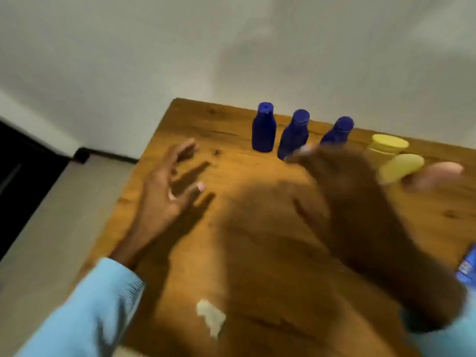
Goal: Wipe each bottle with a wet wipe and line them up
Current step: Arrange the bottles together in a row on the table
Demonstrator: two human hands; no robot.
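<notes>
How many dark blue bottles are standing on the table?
3, upright in a row at the table's far edge: left bottle, middle bottle, right bottle. The blurred right hand may hide others.

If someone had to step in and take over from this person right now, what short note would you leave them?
Left hand: open, fingers spread above the table, holding nothing.
Right hand: blurred mid-motion near the bottles; whether it holds anything cannot be told.
Three blue bottles stand upright in a row at the far edge. Two yellow-capped containers sit to their right, one partly behind the right hand.
A crumpled wet wipe lies near the front edge. A blue packet shows at the right border.
Likely left: the yellow ones.
</notes>
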